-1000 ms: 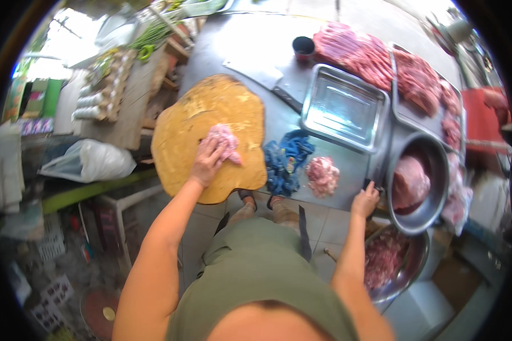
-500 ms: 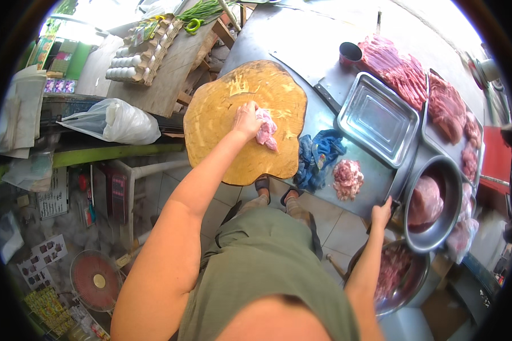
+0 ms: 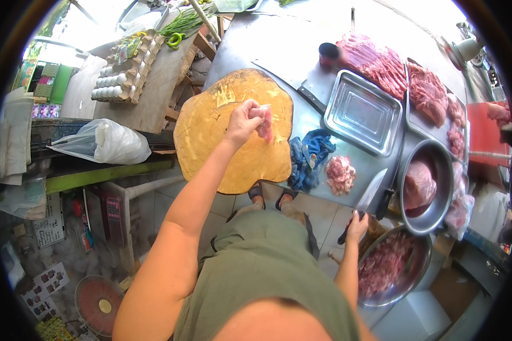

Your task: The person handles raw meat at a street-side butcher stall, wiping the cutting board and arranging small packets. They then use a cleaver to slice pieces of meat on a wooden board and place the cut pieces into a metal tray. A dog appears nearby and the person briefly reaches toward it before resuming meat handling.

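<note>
My left hand [image 3: 244,120] is closed on a small piece of raw meat [image 3: 264,123], lifted over a round wooden chopping block [image 3: 210,142]. My right hand [image 3: 356,227] grips the black handle of a knife, its broad blade [image 3: 374,188] pointing away over the metal table's near edge. Beyond that blade lies a small heap of cut meat [image 3: 341,175], beside a crumpled blue cloth [image 3: 312,156]. Below and right of my right hand sits a metal bowl of chopped meat [image 3: 387,264].
An empty metal tray [image 3: 363,113] lies right of another knife [image 3: 313,99]. Large meat slabs [image 3: 375,62] spread across the back. A deep metal pot [image 3: 450,187] holds a meat chunk. Egg trays [image 3: 116,85] and a white plastic bag [image 3: 111,142] stand to the left.
My left hand has raised the meat off the block. My right hand has drawn nearer to me and left, and the knife's blade now shows clearly. The whole view has shifted slightly.
</note>
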Tool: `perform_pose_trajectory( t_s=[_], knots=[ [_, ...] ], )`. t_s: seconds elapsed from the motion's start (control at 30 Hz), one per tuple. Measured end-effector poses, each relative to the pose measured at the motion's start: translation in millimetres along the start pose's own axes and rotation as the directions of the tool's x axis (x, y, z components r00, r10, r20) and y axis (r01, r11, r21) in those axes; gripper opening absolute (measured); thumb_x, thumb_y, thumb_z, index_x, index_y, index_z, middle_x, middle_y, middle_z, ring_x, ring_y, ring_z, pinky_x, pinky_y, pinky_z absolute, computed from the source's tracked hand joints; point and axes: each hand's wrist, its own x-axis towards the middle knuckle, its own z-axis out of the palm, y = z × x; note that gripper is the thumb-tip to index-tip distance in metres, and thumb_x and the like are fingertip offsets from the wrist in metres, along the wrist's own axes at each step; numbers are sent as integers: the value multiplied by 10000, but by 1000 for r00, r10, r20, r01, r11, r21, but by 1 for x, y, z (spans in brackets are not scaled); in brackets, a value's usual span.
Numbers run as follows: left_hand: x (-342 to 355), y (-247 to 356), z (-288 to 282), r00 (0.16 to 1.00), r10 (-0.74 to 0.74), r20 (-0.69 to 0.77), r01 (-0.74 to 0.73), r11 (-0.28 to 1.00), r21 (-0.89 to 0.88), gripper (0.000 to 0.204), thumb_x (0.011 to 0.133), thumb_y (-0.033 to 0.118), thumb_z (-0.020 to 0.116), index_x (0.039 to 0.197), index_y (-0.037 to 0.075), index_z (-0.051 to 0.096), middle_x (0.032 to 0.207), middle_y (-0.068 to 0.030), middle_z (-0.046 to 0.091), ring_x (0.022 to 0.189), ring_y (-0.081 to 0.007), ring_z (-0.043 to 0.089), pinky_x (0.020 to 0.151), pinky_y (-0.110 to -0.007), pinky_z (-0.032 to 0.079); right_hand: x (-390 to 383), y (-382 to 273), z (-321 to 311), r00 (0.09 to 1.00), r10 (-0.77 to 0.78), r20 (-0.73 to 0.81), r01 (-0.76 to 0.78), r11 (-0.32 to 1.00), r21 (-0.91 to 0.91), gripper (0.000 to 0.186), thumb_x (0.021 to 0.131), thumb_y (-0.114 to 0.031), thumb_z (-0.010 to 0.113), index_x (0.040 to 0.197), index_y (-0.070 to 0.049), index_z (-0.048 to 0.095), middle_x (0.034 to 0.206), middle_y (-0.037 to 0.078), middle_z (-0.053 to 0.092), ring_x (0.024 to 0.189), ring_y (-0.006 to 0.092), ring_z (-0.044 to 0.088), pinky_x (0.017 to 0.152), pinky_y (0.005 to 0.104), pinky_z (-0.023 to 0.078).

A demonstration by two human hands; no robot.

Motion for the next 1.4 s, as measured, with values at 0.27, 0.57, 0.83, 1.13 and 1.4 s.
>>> perform_pose_trajectory(
  t_s=[0.27,0.57,0.83,1.13,1.4],
  knots=[
    [-45,9,11,894,294,340,-444,689,573,174,801,-62,637,943,18,580,1097,-156,639,1033,-299,645,898,-349,513,-26,-70,39,978,-82,194,42,978,203,172,979,-225,571,980,-55,549,671,-3,516,507,86,495,430,239,399],
    [-52,-61,5,948,295,-124,-111,668,736,446,983,154,496,1373,-61,468,1426,-271,455,1391,-398,358,1147,-426,311,-58,-132,97,827,-226,514,227,972,62,665,928,-64,603,1521,-236,356,798,13,599,554,52,438,479,232,418],
    [-11,-73,53,964,251,-82,-83,582,809,662,895,144,599,1475,-26,327,1488,-268,361,1427,-396,271,1192,-429,211,-99,-133,138,796,-121,594,76,992,101,575,949,-48,579,1483,-207,437,768,-13,592,539,37,467,476,231,441],
    [-13,-60,25,940,232,-251,87,547,832,512,770,-26,543,1281,0,502,1196,-179,575,1105,-351,520,996,-425,418,-109,-125,123,816,-71,574,33,997,76,576,941,-50,578,1481,-194,439,763,-19,585,571,31,470,488,225,445],
    [0,-76,8,982,86,-166,109,454,884,373,823,16,600,1193,8,556,1047,-193,637,933,-348,618,855,-422,502,-114,-123,147,782,-219,584,196,975,103,581,930,-19,574,1478,-152,438,821,-6,610,589,47,494,542,228,454]
  ],
)
